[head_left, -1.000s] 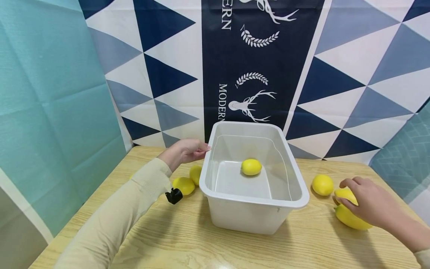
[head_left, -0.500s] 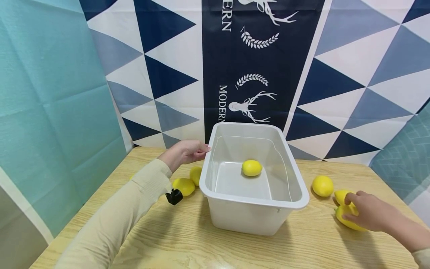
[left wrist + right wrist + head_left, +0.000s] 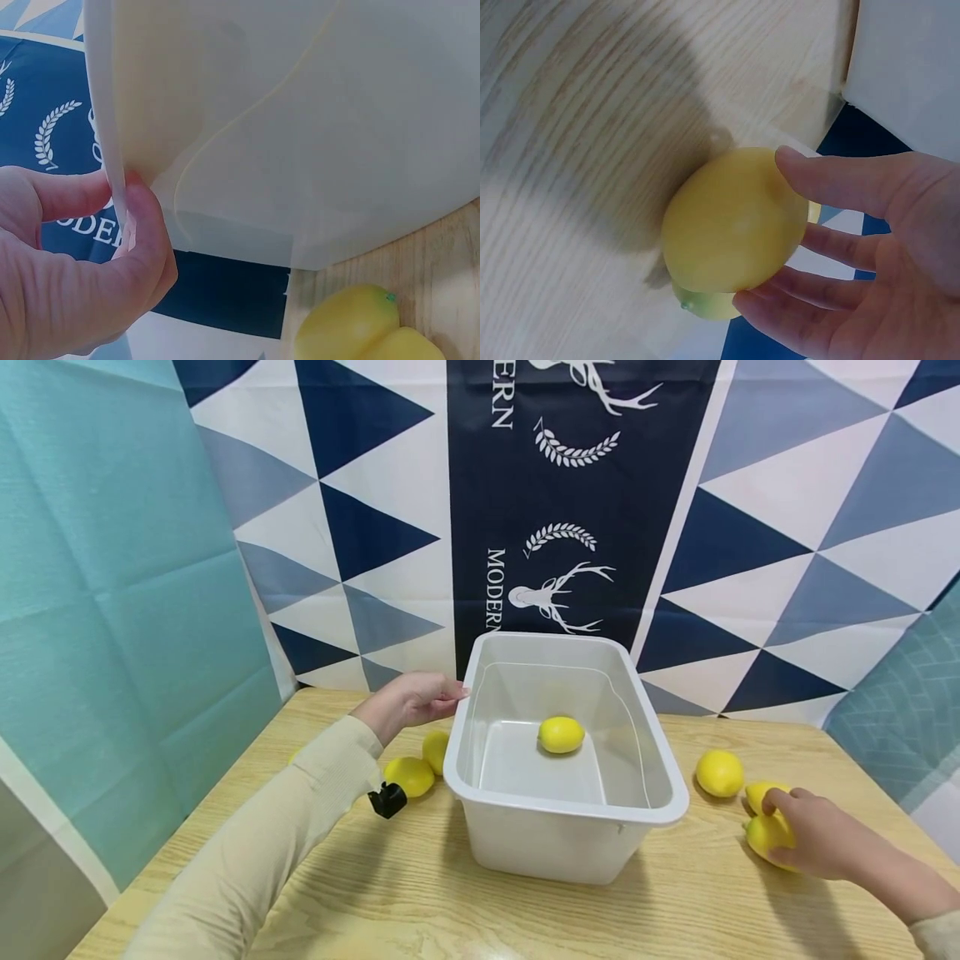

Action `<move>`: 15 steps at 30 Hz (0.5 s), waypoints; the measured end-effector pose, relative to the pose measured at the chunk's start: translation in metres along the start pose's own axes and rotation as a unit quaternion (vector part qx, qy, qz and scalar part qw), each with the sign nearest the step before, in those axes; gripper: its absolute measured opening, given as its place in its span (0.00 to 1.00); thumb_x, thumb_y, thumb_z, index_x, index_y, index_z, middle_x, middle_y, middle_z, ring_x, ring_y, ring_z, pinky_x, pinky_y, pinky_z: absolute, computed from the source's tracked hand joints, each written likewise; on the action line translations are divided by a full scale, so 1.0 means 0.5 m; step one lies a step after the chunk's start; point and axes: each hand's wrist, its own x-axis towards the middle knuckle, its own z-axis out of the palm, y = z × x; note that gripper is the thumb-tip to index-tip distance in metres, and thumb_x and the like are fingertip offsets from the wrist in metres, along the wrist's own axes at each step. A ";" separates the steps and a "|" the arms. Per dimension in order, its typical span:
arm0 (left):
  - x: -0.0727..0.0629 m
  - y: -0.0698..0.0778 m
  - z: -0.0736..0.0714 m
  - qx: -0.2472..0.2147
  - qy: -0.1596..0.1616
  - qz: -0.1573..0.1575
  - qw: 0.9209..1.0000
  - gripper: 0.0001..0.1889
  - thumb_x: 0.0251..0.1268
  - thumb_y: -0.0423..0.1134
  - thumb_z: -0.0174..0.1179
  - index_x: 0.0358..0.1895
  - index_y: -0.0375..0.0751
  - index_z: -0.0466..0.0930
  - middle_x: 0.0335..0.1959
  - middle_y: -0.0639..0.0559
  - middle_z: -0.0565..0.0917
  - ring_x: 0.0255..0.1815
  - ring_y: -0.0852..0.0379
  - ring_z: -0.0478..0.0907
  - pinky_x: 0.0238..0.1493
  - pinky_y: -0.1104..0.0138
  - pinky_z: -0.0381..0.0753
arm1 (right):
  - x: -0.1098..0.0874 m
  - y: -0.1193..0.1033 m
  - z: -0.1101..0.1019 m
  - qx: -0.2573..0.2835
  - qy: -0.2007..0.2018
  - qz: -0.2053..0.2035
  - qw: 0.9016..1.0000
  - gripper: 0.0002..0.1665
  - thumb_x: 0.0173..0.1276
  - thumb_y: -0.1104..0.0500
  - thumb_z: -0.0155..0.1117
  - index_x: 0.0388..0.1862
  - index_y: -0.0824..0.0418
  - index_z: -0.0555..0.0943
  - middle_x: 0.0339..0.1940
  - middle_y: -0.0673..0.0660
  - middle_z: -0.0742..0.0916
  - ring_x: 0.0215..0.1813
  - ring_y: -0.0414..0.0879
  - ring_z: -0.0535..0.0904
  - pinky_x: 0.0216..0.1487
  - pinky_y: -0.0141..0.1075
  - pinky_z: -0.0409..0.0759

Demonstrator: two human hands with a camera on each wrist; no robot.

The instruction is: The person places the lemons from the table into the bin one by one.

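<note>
My left hand pinches the left rim of a light grey plastic tub between thumb and fingers; the left wrist view shows the grip closely. Inside the tub, on its floor, lies one lemon. To the tub's right, my right hand grips a lemon low over the table, thumb on one side and fingers curled on the other. Just behind that fruit sits another lemon, partly covered. A further lemon rests closer to the tub.
Left of the tub, a lemon and a second lemon lie close together under the left forearm. A sliver of another yellow fruit shows past the sleeve. Behind the wooden table hangs a patterned cloth.
My right hand has come down and forward onto the nearest right-hand lemon, its fingers now around it. The left hand and the tub have stayed in place.
</note>
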 end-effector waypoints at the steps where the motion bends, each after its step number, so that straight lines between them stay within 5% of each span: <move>1: 0.000 0.000 -0.001 -0.001 0.000 -0.001 1.000 0.22 0.67 0.27 0.54 0.64 0.33 0.69 0.49 0.48 0.75 0.42 0.58 0.76 0.63 0.68 0.74 | 0.000 -0.001 0.001 0.000 0.003 -0.001 1.000 0.27 0.42 0.57 0.80 0.37 0.64 0.75 0.27 0.54 0.76 0.28 0.44 0.67 0.28 0.35 0.69; 7: -0.002 0.000 -0.001 0.000 0.005 -0.002 1.000 0.22 0.67 0.28 0.54 0.64 0.33 0.70 0.50 0.48 0.75 0.42 0.58 0.77 0.58 0.70 0.77 | -0.001 -0.005 0.008 0.008 0.013 -0.015 1.000 0.28 0.40 0.57 0.80 0.38 0.62 0.75 0.28 0.53 0.77 0.28 0.42 0.67 0.29 0.33 0.69; 15: -0.005 0.000 0.001 0.012 0.002 0.004 1.000 0.21 0.68 0.28 0.53 0.64 0.33 0.70 0.48 0.48 0.75 0.41 0.58 0.77 0.64 0.68 0.74 | 0.000 -0.015 0.013 0.007 0.008 -0.039 0.999 0.30 0.41 0.56 0.80 0.42 0.63 0.76 0.36 0.53 0.83 0.32 0.39 0.72 0.35 0.36 0.78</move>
